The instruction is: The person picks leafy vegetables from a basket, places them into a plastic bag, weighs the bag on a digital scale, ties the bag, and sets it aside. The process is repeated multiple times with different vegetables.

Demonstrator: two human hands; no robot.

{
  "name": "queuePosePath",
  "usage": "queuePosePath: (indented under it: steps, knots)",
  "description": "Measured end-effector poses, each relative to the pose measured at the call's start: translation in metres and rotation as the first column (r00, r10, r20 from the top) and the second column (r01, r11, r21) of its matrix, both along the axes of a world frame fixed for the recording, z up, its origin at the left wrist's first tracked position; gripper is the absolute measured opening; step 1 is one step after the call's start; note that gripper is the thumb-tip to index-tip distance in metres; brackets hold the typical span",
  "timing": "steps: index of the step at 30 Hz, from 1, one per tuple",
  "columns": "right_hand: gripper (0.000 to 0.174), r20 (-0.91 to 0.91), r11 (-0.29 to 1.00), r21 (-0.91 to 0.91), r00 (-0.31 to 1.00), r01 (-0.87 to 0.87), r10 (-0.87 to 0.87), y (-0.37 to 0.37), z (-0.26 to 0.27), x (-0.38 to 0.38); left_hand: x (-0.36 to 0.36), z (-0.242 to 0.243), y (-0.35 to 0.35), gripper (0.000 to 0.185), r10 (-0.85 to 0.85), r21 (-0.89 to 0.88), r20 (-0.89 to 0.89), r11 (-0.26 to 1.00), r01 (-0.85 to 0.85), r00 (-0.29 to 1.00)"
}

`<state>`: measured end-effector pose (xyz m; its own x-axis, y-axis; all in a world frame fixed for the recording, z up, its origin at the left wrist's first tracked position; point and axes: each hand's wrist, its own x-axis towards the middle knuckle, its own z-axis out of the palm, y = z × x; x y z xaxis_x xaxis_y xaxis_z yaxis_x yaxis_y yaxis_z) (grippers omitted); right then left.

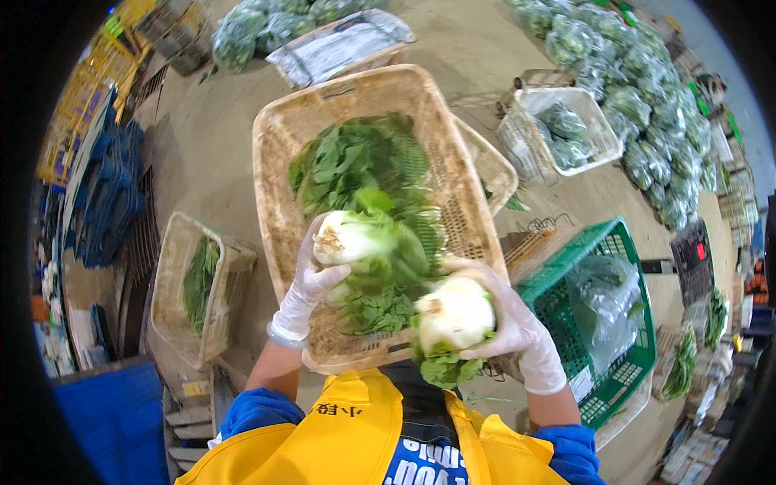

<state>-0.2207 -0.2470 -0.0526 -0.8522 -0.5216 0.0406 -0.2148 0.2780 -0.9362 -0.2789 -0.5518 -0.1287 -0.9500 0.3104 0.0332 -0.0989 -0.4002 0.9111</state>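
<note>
My left hand [312,270], in a thin white glove, grips a Chinese cabbage [357,239] by its pale cut base; its leaves point right and are blurred. In my gloved right hand [506,312] is another cabbage [456,309], its white base up and its green leaves hanging down at the near rim. Both hands are over a large, stained plastic crate [273,182]. Inside it lie loose dark green leaves [357,151] and more leafy heads with pale bases along the right side, partly hidden by the held cabbage.
A green crate [618,388] with plastic bags stands right. A white crate [606,154] holds bagged vegetables, near a large heap of bagged greens [636,109]. At left are a crate with leaves [167,303] and a blue bin [109,418]. Another crate [500,170] sits behind the large one.
</note>
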Motion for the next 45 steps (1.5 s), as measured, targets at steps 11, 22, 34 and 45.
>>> queuePosePath:
  steps: [11, 22, 34, 45]
  knots:
    - [0.091, -0.071, 0.971, -0.222, 0.995, -0.088, 0.074, 0.064, 0.011, 0.038, 0.085, 0.101, 0.183, 0.082, -0.085, 0.16, 0.177, 0.986, 0.057, 0.981]
    - [0.102, 0.284, 0.746, -0.661, 0.947, 0.078, 0.153, 0.069, -0.011, 0.05, 0.026, 0.112, 0.173, 0.079, -0.348, -0.394, 0.006, 0.861, 0.322, 0.938]
    - [0.096, 0.186, 0.807, -0.585, 0.955, -0.082, 0.231, 0.057, -0.012, 0.033, -0.021, 0.105, 0.16, 0.049, -0.659, -0.538, -0.179, 0.687, 0.488, 0.73]
    - [0.1, 0.465, 0.796, -0.598, 0.851, 0.097, 0.246, 0.07, -0.03, 0.056, -0.031, 0.104, 0.155, 0.022, -0.712, -0.834, -0.146, 0.462, 0.302, 0.687]
